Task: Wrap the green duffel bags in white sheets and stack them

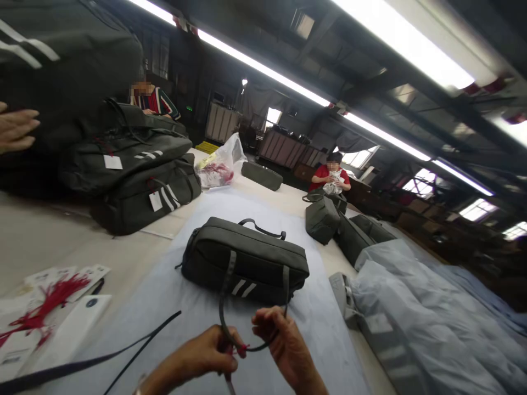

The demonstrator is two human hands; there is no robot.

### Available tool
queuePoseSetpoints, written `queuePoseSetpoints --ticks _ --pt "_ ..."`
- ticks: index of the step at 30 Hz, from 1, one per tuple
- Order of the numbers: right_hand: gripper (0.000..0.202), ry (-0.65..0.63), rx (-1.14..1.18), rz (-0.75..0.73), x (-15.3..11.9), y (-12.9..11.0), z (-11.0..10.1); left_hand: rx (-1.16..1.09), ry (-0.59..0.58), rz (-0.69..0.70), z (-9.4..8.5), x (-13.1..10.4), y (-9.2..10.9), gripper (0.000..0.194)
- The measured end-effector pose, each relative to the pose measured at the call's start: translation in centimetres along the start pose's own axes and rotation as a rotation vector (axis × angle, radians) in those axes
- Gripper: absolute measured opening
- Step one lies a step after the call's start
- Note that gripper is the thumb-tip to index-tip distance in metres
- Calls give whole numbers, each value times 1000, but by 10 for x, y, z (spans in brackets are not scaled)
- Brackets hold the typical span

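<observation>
Left hand: thumb and fingers pinched on the near handle [222, 312], at the red string [242, 348]; this is the left hand [220, 350].
Right hand: the right hand [282, 340] has bent fingers at the handle's other side; whether they clench it, I cannot tell.
Dark bag: the dark bag [251, 258] lies on pale cloth [164, 285], just beyond the grip.
Loose strap: the black strap [135, 345] crosses the cloth left of the grip.
Tags: white tags [78, 323] with red strings [53, 299], farther left.
Bag pile: stacked bags [144, 159], beyond and left, another person's hand [16, 129] against the upper one.
Right side: plastic-covered bags [424, 312], near the cloth's edge.
Beyond: clear plastic bag [222, 164]; two people.
</observation>
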State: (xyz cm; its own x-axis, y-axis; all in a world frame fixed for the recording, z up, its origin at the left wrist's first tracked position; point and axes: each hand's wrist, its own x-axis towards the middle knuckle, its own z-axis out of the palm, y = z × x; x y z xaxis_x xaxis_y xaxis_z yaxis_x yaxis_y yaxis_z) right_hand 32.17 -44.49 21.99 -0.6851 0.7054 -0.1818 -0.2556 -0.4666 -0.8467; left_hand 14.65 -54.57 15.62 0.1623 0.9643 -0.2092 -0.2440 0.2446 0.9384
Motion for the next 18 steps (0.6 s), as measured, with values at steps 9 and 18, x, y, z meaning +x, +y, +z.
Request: queuePoseSetpoints --ticks 9,18 --pt "33 -47 43 -109 35 -79 23 389 628 319 -103 -5 136 34" --pt "66 -85 -554 -232 107 -110 44 759 985 337 -145 46 165 24"
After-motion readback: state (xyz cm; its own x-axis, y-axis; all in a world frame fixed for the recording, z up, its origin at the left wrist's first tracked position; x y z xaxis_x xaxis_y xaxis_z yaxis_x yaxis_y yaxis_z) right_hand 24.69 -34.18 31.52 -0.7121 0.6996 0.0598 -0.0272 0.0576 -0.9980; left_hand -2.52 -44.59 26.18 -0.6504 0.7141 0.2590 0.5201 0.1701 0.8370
